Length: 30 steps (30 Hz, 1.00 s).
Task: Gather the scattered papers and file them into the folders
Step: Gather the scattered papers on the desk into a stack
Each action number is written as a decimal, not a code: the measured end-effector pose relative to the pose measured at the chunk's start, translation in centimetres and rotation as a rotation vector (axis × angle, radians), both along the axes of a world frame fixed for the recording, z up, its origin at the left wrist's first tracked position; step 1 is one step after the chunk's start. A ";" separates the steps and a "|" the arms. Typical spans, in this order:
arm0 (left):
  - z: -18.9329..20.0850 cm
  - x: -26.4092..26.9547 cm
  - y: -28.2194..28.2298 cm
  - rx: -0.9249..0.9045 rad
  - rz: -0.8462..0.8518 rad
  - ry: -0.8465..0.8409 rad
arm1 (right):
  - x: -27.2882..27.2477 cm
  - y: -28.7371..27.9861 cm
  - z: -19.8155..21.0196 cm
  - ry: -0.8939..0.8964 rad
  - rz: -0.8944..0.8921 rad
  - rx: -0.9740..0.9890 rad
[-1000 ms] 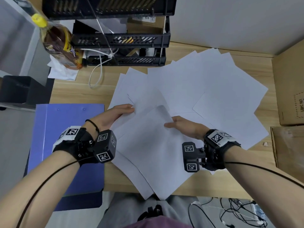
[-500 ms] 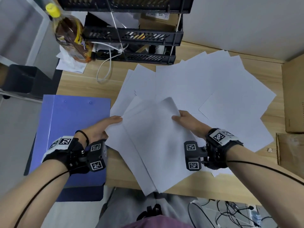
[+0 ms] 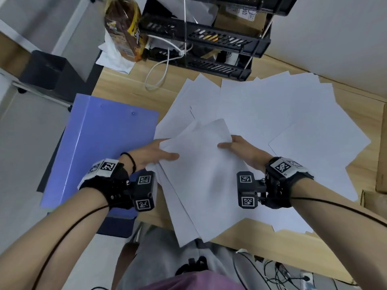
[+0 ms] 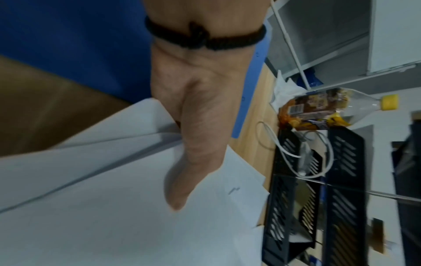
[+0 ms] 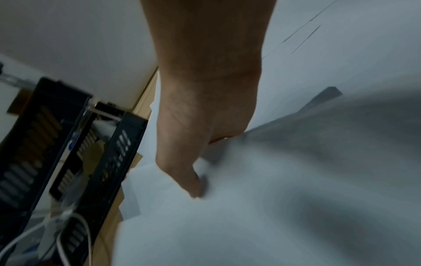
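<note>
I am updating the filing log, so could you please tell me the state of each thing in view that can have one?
Left hand: grips the held sheets at their left edge, thumb on top.
Right hand: grips the same sheets at their right edge.
Held sheets: lifted, uneven, overhanging the desk edge.
Loose papers: scattered flat, overlapping.
Blue folder: closed, flat.
Bottle: upright, cap out of frame in the head view.

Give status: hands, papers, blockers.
Left hand and right hand both grip the paper stack. More loose sheets on desk. Blue folder closed, left of stack; nothing blocking.
</note>
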<state>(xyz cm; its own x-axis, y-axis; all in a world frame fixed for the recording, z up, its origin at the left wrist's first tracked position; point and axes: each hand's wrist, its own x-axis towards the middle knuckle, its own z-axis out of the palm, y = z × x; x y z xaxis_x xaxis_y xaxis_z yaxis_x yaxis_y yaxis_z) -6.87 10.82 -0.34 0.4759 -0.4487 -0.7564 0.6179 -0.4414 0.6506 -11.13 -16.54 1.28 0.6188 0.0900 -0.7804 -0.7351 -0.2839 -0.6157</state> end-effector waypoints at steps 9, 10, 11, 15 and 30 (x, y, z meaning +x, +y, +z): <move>3.6 2.8 -2.4 -0.257 -0.014 0.119 | -2.2 -2.6 -0.5 -0.005 -0.079 0.178; 3.7 2.8 -2.6 -0.328 0.115 0.152 | -2.5 -2.8 -0.6 -0.017 -0.151 0.190; 3.9 2.8 -2.8 -0.390 0.257 0.193 | -2.7 -3.0 -0.4 -0.049 -0.235 0.185; 3.7 2.6 -3.0 -0.531 0.590 0.383 | -3.0 -4.6 -0.4 -0.159 -0.532 0.080; 7.8 5.1 -6.5 -0.453 0.239 -0.186 | 0.2 -5.2 9.7 -0.570 -0.579 0.246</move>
<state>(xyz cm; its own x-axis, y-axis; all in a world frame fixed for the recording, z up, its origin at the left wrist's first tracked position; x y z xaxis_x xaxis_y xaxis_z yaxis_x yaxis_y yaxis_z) -1.80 4.36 7.44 0.7119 -0.5731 -0.4058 0.5232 0.0474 0.8509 -10.97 -21.73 10.97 0.9120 -0.2364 -0.3351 -0.2819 0.2321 -0.9310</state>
